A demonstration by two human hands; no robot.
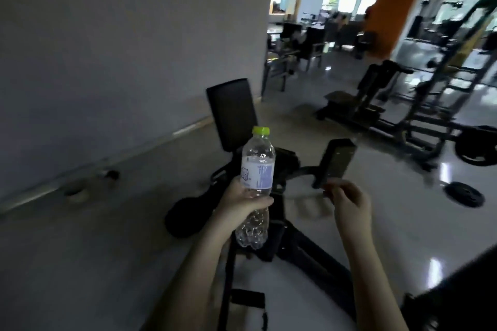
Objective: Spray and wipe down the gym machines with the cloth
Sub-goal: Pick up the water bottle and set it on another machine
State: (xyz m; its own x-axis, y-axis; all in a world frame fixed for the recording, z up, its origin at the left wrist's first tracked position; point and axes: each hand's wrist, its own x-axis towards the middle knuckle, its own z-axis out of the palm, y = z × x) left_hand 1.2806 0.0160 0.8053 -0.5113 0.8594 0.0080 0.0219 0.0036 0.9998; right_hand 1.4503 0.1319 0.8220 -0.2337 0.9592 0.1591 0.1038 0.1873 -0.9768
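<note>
Step in hand: spray, pre-application. Left grip (243,203) is wrapped round the lower middle of a clear plastic bottle (258,169), held upright over the machine with its green cap (261,130) on. No trigger nozzle is visible, so I read the bottle as the spray source. Right grip (349,200) is raised just right of the bottle, fingers curled toward the thumb. It's blurred, so I can't tell whether it pinches something or holds nothing. Cloth: not visible anywhere in view. Machine frame (309,255) is black, near centre, standing on the floor. Its back pad (232,113) sits beyond the bottle, close to the grey wall (107,62). A flat dark plate (337,161) is right of the bottle, just beyond the right grip. Far right, a rack (430,94) and a weight disc (464,193) on the floor are well apart from the work. Judgement: nothing looks wetted yet, though that's hard to confirm in this light. Next move probably needs the right grip on the cap while the left steadies the bottle, then liquid onto the pad or cloth. The cloth has to come into play before any wiping. Risk: a thin bottle squeezed hard over-pours onto the glossy floor.
</note>
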